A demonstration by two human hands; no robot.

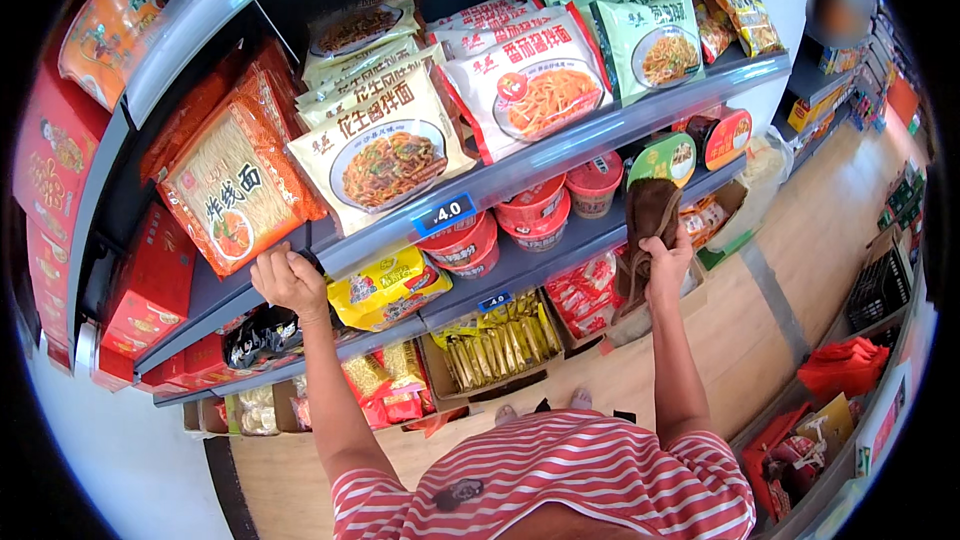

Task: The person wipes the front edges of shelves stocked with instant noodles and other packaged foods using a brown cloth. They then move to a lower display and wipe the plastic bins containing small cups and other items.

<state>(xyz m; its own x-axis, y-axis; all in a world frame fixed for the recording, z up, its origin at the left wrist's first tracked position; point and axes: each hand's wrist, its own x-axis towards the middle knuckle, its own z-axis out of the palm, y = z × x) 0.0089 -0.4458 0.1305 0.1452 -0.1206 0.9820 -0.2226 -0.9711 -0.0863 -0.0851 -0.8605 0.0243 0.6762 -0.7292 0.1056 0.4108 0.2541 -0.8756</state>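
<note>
My right hand [667, 262] holds a folded brown cloth [651, 217], which hangs in front of the lower shelf near a green-lidded noodle tub [664, 160]. My left hand [289, 279] is curled at the front edge of the upper shelf, just below an orange-and-clear packet of dried noodles [232, 187]. Its fingertips are hidden, so whether it grips the edge does not show. Right of it stand cream noodle packets [390, 157], white-and-red packets [529, 90] and green packets [652, 45]. Below the price strip [444, 215] lies a yellow packet [390, 289].
Red noodle tubs [536, 221] stand on the lower shelf. Cardboard boxes at floor level hold yellow sachets [499, 349] and red-and-white packets [589, 296]. Red gift boxes [146, 289] are at left. Across the wooden floor [739, 337], a black crate [874, 281] stands near red bags [844, 366].
</note>
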